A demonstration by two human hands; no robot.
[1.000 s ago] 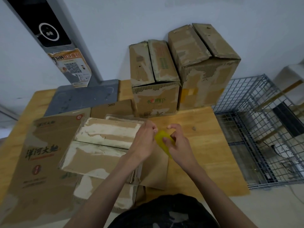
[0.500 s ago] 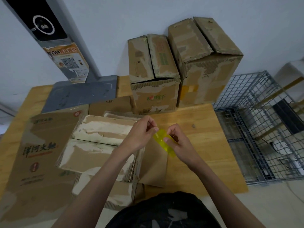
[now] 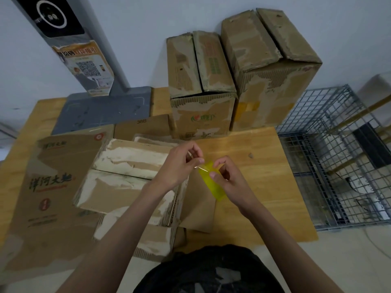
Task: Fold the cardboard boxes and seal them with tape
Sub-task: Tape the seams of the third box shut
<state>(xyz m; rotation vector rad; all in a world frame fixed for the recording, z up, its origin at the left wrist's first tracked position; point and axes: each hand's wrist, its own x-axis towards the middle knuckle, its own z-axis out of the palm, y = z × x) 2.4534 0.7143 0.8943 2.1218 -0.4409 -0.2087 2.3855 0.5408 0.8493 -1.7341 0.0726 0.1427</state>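
Note:
A yellow tape roll (image 3: 212, 183) is held in my right hand (image 3: 229, 180), fingers curled round it, above the wooden table (image 3: 260, 166). My left hand (image 3: 179, 166) pinches the thin clear tape end (image 3: 200, 167) at the roll's upper edge. Just left of my hands lies a worn cardboard box (image 3: 127, 176) with its top flaps folded shut and a side flap (image 3: 198, 206) hanging open on the right. A large flattened printed box (image 3: 53, 187) lies further left.
Two folded boxes stand at the back against the wall, a smaller one (image 3: 201, 92) and a taller one (image 3: 273, 66). A grey stand base (image 3: 105, 111) with a pole sits back left. A wire cage (image 3: 338, 155) borders the table's right edge.
My hands have drawn slightly apart. My left fingers have moved to the roll's upper edge and now pinch the tape end. The roll sits tilted lower in my right hand.

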